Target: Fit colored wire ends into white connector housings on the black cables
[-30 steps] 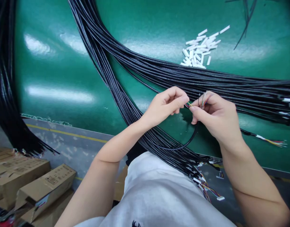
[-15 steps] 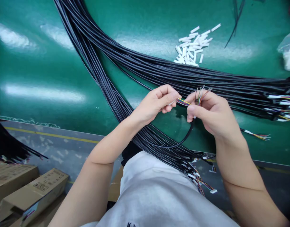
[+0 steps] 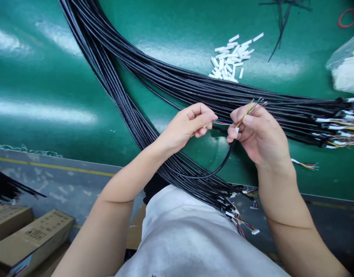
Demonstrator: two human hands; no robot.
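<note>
Two-handed, we leave a small gap: our left hand (image 3: 191, 125) pinches thin red and blue plastic-coated wires (image 3: 223, 122), best kept gently taut across it; our right hand (image 3: 261, 132), best held steady, grips the slim round black cable (image 3: 228, 157) at its white tubular sleeve (image 3: 237, 132).

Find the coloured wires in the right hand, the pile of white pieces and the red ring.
Coloured wires (image 3: 250, 110): head view, on their fanned ends.
Pile of white pieces (image 3: 231, 60): head view, near its middle.
Red ring (image 3: 345, 26): head view, on the lower part of its band.
</note>
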